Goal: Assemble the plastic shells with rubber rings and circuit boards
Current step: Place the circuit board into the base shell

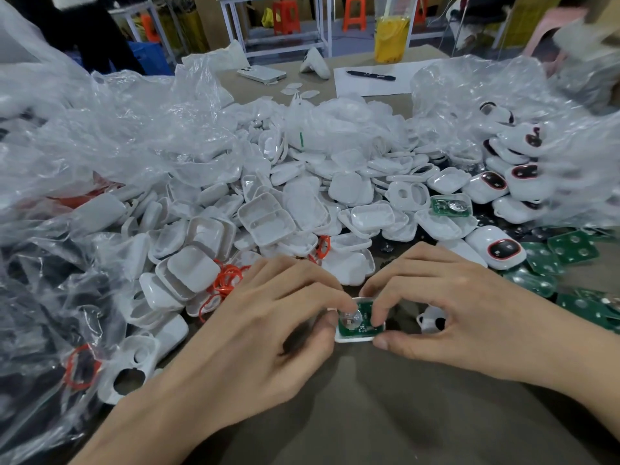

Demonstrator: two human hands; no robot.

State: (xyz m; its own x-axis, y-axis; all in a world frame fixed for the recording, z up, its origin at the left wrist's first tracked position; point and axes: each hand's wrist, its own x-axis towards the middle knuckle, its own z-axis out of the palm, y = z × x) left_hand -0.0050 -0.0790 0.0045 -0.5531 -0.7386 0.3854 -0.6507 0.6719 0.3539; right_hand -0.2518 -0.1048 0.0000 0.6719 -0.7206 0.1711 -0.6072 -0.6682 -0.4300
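Your desk [369,414] is brown and carries everything. Crumpled clear plastic bags [100,135] cover its left side, and a broad heap of white shells [302,203] fills the middle and far part. Your left hand [268,317] and right hand [446,303] meet at the near centre, both clamped on one shell [355,337] that sits low over the desk, just near of the heap. Your left thumb and forefinger pinch its left end, and your right thumb and forefinger pinch its right end. Loose green boards [570,250] lie spread at the right, and a tangle of red rubber rings [226,283] lies at the left, just beside your left hand. The shell you hold is white with rounded corners. Its open side faces up towards you, and its long axis seems to run left to right between your hands. Seated in it is a green circuit board [364,325] with a round silvery disc [349,318] on its left part.
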